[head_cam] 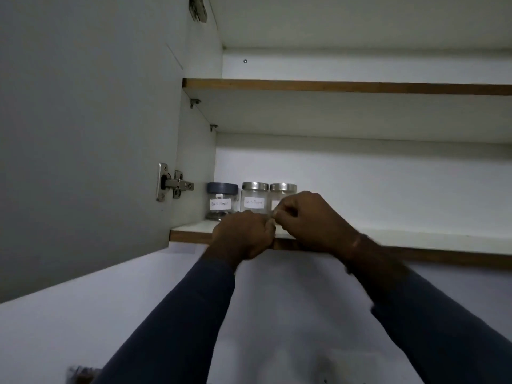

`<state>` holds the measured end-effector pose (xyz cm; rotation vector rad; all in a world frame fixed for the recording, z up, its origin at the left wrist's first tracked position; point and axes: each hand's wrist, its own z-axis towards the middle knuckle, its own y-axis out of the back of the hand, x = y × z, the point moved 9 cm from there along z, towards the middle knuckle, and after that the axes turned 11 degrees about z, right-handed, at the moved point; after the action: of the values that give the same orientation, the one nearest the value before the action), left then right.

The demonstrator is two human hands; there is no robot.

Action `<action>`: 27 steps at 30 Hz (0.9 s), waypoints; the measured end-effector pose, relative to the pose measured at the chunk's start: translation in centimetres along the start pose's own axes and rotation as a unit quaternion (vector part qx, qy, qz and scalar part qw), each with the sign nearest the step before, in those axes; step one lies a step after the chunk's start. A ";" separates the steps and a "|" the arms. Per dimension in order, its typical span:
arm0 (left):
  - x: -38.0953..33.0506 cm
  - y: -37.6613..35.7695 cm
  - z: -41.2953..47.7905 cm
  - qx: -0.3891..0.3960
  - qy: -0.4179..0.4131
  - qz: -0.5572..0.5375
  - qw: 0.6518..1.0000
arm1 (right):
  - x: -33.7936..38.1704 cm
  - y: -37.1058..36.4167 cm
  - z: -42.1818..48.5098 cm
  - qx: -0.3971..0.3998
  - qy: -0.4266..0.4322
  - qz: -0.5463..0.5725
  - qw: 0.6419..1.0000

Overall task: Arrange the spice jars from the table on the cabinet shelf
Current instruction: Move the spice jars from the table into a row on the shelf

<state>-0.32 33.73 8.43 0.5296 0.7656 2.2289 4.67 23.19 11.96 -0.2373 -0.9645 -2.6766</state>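
Note:
Three clear spice jars stand in a row at the left end of the lower cabinet shelf [415,241]. The left jar [221,199] has a dark lid and a white label. The middle jar [255,199] and the right jar [283,189] have silver lids. My left hand [243,235] is curled into a fist at the shelf's front edge, below the middle jar. My right hand [313,220] is curled too, covering the lower part of the right jar. The fingertips of both hands meet. I see no jar held in either hand.
The open cabinet door [83,134] hangs at the left on a metal hinge [174,184]. An upper shelf [360,88] runs above. To the right of the jars the lower shelf is bare. A white wall lies below the cabinet.

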 end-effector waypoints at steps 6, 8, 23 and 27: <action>-5.0 3.4 -6.0 -0.147 -0.089 -0.137 0.976 | 0.0 0.2 -16.9 -0.008 -0.059 0.063 0.996; -7.7 2.0 -11.0 -0.171 -0.112 -0.229 0.952 | -2.6 -2.2 -22.2 0.041 -0.134 0.087 0.986; -23.6 -20.7 -62.7 0.350 0.232 -0.402 0.814 | -8.9 -13.6 -67.2 0.242 -0.500 0.109 0.824; -24.5 -20.3 -60.0 0.319 0.229 -0.374 0.840 | -9.0 -14.5 -68.7 0.263 -0.502 0.116 0.816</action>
<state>-7.92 5.42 -52.89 -0.0545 1.6595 1.3240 4.57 -8.46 -51.34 -1.5988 -1.7329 -1.8299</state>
